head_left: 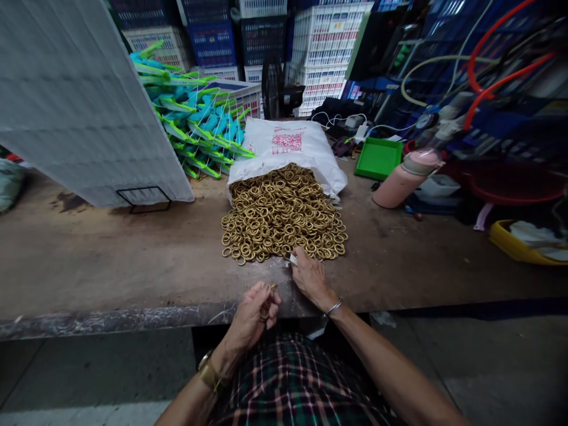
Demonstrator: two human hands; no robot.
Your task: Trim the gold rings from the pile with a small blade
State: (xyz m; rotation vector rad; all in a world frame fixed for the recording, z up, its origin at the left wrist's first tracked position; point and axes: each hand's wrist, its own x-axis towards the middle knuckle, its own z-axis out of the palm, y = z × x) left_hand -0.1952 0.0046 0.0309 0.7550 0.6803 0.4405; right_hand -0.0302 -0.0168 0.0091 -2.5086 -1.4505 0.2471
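A heap of brass-coloured rings (284,213) spills from the mouth of a white woven sack (310,145) onto the table. My right hand (308,273) is at the near edge of the heap, its fingers closed on a small white piece (293,259) whose kind I cannot make out. Nearer to me, at the table's front edge, my left hand (255,309) is curled closed. A bit of a brass-coloured ring (273,287) shows at its fingertips, and more of what seem to be rings lie partly hidden in the palm.
A white corrugated panel (102,106) stands on the left in a black wire stand (144,199). Behind it lie green and blue plastic pieces (199,118). On the right are a green tray (378,158), a pink bottle (406,179) and a yellow basin (523,245). Stacked crates (328,38) fill the back.
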